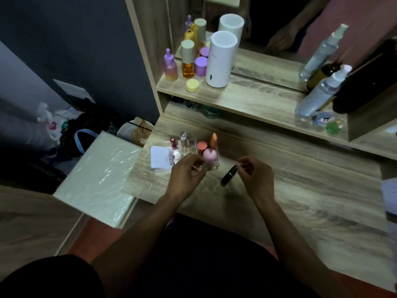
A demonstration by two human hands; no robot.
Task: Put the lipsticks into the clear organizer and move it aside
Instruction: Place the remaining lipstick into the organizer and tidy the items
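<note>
A clear organizer stands on the wooden desk at its left part. It holds a pink egg-shaped item, a coral-capped tube, an orange lipstick, a dark red lipstick and a clear bottle. My left hand touches the organizer's front edge, fingers curled on it. A black lipstick lies tilted on the desk just right of the organizer. My right hand hovers at the lipstick's upper end, fingertips pinched close to it; whether they touch it is unclear.
A white card lies in the organizer's left part. A raised shelf behind carries bottles, a white cylinder and spray bottles. A white padded stool stands left of the desk. White paper sits at the right edge.
</note>
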